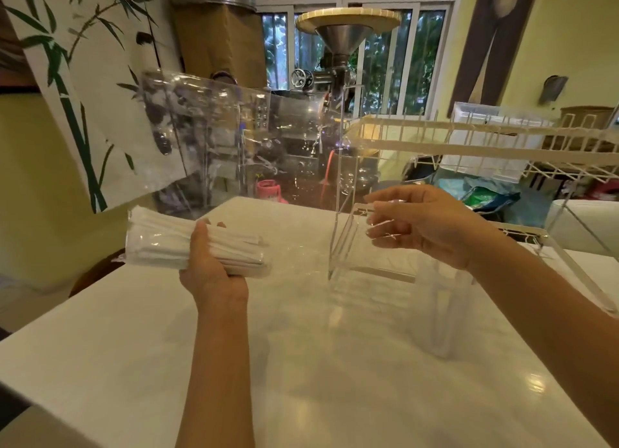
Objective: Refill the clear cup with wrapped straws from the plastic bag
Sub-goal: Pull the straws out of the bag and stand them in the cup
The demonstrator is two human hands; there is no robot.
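Observation:
A bundle of white wrapped straws [160, 243] lies sideways inside a clear plastic bag [294, 256] held above the white table [301, 364]. My left hand [211, 270] grips the bundle around its middle from below. My right hand [425, 223] pinches the bag's open end, with thumb and fingers closed on the thin clear film. A faint tall clear cup [440, 317] seems to stand on the table under my right wrist; its outline is hard to make out.
A clear acrylic stand [341, 240] rises from the table between my hands, with a clear panel [214, 129] behind it. A white wire rack [502, 139] spans the right side. A metal funnel machine [341, 45] stands by the window.

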